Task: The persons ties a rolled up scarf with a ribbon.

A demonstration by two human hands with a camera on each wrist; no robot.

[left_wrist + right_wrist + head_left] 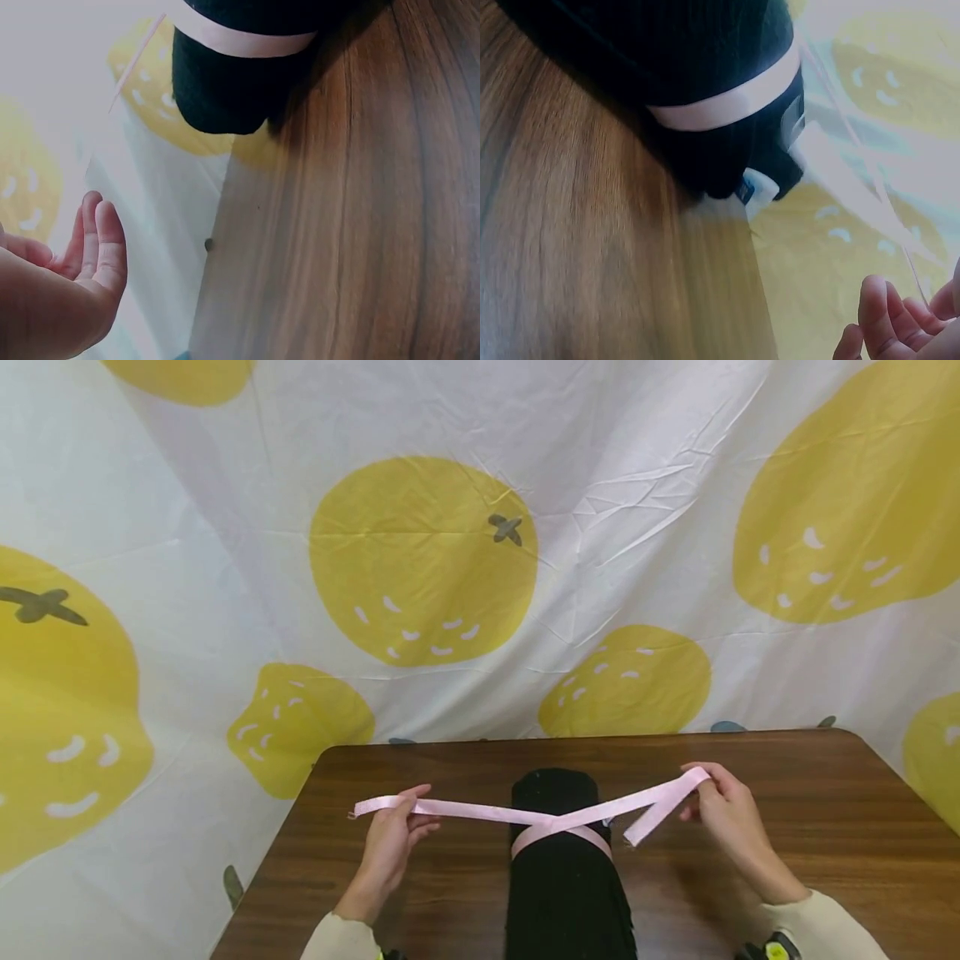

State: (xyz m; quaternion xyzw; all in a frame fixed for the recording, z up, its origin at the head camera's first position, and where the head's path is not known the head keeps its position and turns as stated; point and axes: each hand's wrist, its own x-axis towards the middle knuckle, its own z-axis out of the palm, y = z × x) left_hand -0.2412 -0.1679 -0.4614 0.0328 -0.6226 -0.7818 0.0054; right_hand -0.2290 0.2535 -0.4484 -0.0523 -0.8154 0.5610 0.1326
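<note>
A rolled black cloth bundle [567, 893] lies lengthwise on the table, with a pink ribbon [480, 812] wrapped round it near its far end. The ribbon's two ends cross on top of the roll and stretch out to both sides. My left hand [392, 843] pinches one end at the left, a short tail sticking out past the thumb. At the right, my right hand [731, 822] pinches the other end, whose longer tail hangs back toward the roll. A white label [761, 187] pokes from the roll's far end in the right wrist view.
The dark wooden table [825, 810] has rounded far corners. Right behind it hangs a white curtain [450, 702] printed with yellow fruit. Pale sleeves [821, 927] and wrist straps show at the bottom of the head view.
</note>
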